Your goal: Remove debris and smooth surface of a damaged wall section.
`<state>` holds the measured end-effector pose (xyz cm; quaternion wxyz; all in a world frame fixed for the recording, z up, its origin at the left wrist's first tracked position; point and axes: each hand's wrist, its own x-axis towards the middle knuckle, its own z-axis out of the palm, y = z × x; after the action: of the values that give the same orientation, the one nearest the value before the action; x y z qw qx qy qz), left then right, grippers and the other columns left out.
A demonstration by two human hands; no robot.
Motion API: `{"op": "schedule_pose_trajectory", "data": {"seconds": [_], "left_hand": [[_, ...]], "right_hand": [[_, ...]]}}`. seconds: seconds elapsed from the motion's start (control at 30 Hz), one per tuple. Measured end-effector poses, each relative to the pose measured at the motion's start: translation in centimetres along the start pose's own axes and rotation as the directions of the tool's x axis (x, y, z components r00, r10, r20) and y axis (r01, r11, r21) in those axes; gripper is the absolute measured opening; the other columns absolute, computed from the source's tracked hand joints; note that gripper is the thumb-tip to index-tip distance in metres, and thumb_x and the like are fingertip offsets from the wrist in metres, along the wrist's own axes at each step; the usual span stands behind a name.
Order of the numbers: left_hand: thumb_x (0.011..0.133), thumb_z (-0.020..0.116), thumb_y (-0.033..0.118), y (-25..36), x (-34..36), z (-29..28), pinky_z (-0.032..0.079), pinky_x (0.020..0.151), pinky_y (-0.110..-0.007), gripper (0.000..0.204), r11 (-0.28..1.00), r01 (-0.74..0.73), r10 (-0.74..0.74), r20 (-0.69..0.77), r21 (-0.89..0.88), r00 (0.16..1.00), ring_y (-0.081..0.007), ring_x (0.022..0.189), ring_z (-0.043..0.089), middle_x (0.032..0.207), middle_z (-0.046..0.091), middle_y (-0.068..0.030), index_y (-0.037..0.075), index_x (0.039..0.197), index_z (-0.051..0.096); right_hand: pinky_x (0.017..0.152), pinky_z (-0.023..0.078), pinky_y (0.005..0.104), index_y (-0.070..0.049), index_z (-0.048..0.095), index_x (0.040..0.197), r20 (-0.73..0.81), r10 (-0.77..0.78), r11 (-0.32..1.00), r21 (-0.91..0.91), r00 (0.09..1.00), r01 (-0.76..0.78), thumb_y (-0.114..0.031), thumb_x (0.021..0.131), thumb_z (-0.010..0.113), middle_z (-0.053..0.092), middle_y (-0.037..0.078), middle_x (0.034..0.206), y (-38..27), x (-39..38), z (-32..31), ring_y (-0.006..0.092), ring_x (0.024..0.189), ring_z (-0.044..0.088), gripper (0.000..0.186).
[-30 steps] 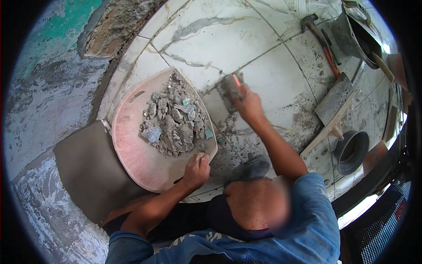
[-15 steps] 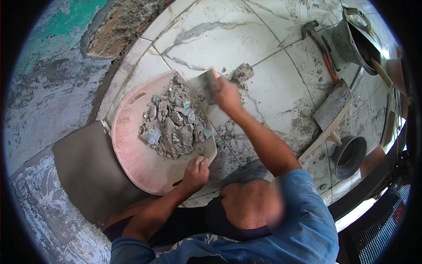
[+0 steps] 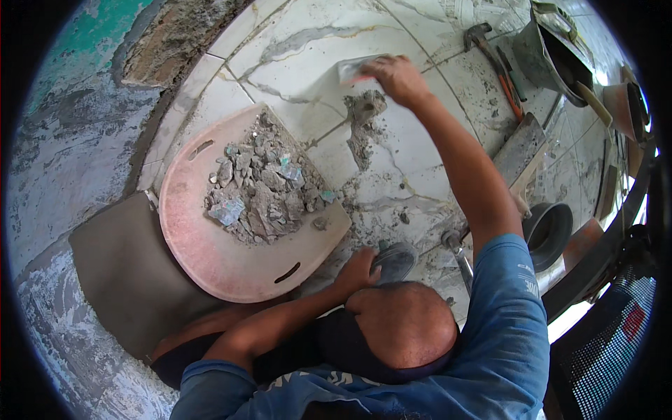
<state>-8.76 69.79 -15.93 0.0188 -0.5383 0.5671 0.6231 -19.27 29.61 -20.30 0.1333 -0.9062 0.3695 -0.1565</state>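
Observation:
My right hand (image 3: 397,78) is closed on a flat scraper (image 3: 353,70), blurred by motion, held low over the tiles. Just below it lies a patch of wet-looking grey rubble (image 3: 364,126). Beside a dark grey bowl (image 3: 395,264) in front of my knee is my left hand (image 3: 359,271), thumb and fingers apart near the bowl's rim, with nothing visible in them. To its left lies a pinkish plastic tub with one side cut away (image 3: 185,231). Broken mortar and stone chips (image 3: 269,185) are heaped in it.
A hammer (image 3: 500,70) lies at the upper right near a grey bucket (image 3: 539,52). A long trowel-like board (image 3: 521,147) and a round dark tub (image 3: 549,234) stand at the right. A grey slab (image 3: 133,273) borders the pink tub. Dusty debris is scattered on the tiles.
My right hand with the scraper has moved up and right, past the rubble patch. My left hand has let go of the pink tub's edge and moved right to the bowl.

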Motion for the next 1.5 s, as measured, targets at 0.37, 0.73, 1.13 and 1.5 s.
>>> {"op": "schedule_pose_trajectory", "data": {"seconds": [0.37, 0.73, 1.13, 1.5], "left_hand": [[0.086, 0.057, 0.052, -2.6, 5.3, -0.4, 0.022, 0.110, -0.047, 0.092, 0.869, 0.456, -0.495, -0.347, -0.194, 0.796, -0.0471, 0.132, 0.028, 0.142, 0.025, -0.0353, -0.009, 0.142, 0.017], [0.093, 0.043, 0.052, 2.0, 13.3, -5.1, 0.005, 0.112, -0.055, 0.088, 0.980, -0.089, 0.196, -0.816, 0.176, 0.545, -0.0430, 0.141, 0.004, 0.151, 0.003, -0.0296, -0.005, 0.146, 0.001], [0.098, 0.043, 0.023, 1.2, 13.1, -13.6, 0.033, 0.106, -0.041, 0.040, 0.955, -0.298, 0.129, -0.898, -0.003, 0.421, -0.0359, 0.127, 0.044, 0.133, 0.050, -0.0229, -0.004, 0.125, 0.053], [0.092, 0.047, 0.007, -3.9, -4.4, -16.5, 0.046, 0.086, -0.038, 0.022, 0.991, 0.134, 0.019, -0.999, 0.014, -0.035, -0.0260, 0.096, 0.059, 0.106, 0.061, -0.0164, -0.003, 0.107, 0.059]], "right_hand": [[0.090, 0.044, 0.0366, -0.017, 0.063, 0.112, 0.226, 0.203, 0.955, 0.170, 0.953, -0.243, -0.017, 0.091, 0.050, 0.064, 0.005, 0.117, -6.8, -14.6, -3.5, 0.0213, 0.107, 0.059, 0.025], [0.070, 0.044, 0.0348, 0.000, 0.058, 0.112, 0.114, 0.885, 0.408, 0.274, 0.450, -0.871, -0.020, 0.088, 0.062, 0.062, 0.016, 0.085, -0.8, -24.7, -6.0, 0.0230, 0.071, 0.056, 0.031], [0.065, 0.047, 0.0343, 0.000, 0.057, 0.103, 0.220, 0.755, 0.237, 0.787, 0.618, -0.570, -0.019, 0.090, 0.057, 0.062, 0.014, 0.078, -15.6, -13.0, 1.7, 0.0188, 0.070, 0.057, 0.023], [0.071, 0.050, 0.0447, -0.022, 0.060, 0.118, 0.418, 0.462, 0.627, 0.470, 0.782, -0.622, -0.025, 0.088, 0.055, 0.066, 0.019, 0.089, -14.1, -1.4, -2.2, 0.0371, 0.081, 0.064, 0.030]]}}
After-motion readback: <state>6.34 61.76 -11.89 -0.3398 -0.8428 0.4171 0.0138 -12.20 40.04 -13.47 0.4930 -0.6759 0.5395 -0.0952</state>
